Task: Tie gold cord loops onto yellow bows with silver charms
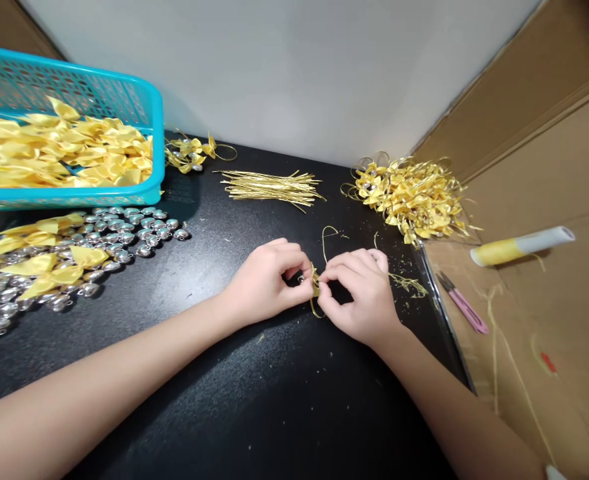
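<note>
My left hand (274, 280) and my right hand (361, 290) meet near the middle of the black table, fingertips pinched. Between them is a small yellow ribbon bow (315, 291), mostly covered by my fingers. A thin gold cord (328, 229) curls up behind it, and a loop hangs below the fingertips. Both hands are closed on the bow or its cord; which fingers press on which part is hidden. Beyond my hands lies a bundle of cut gold cords (271, 187).
At left stands a turquoise basket (157, 143) of yellow bows, with silver beads (144, 230) before it. Tied bows (414, 197) are heaped at back right, others (189, 153) beside the basket. Cardboard on the right holds a pink-handled cutter (467, 310) and a yellow-and-white roll (521, 247).
</note>
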`<state>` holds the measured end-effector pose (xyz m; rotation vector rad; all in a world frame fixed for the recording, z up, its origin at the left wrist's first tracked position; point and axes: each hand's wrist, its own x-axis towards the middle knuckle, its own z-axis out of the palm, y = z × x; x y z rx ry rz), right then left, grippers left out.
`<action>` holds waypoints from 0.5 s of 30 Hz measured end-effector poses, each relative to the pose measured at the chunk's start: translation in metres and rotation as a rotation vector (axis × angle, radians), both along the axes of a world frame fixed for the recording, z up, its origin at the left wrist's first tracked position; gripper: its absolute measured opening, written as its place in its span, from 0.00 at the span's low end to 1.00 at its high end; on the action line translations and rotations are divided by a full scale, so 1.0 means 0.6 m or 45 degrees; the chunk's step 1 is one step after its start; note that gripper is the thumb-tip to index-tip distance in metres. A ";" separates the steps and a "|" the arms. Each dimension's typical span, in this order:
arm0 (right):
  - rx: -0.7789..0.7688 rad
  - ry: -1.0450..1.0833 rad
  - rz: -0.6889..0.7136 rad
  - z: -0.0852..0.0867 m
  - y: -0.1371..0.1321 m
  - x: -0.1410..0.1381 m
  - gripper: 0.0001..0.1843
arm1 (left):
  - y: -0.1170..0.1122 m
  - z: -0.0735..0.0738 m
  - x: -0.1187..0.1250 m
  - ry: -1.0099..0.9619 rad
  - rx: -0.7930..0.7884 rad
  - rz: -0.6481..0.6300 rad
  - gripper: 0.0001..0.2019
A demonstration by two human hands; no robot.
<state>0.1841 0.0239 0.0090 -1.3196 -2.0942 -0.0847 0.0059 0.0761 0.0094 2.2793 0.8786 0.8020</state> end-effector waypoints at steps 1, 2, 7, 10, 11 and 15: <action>-0.009 0.011 0.002 0.001 -0.001 0.000 0.04 | 0.000 0.000 0.000 -0.001 -0.005 -0.004 0.05; -0.017 0.018 0.004 0.001 -0.001 0.001 0.03 | 0.001 0.000 -0.001 -0.001 -0.011 -0.009 0.05; -0.011 -0.003 0.011 0.000 -0.001 0.001 0.05 | 0.001 -0.001 -0.002 -0.003 -0.042 -0.038 0.06; -0.001 -0.030 0.028 -0.001 0.000 0.002 0.05 | 0.001 -0.001 -0.002 0.001 -0.066 -0.052 0.06; 0.008 -0.037 0.031 -0.001 0.000 0.001 0.06 | 0.001 -0.001 -0.002 0.000 -0.072 -0.053 0.06; 0.045 -0.071 0.024 0.001 0.000 0.000 0.07 | 0.001 0.000 -0.001 -0.001 -0.080 -0.057 0.06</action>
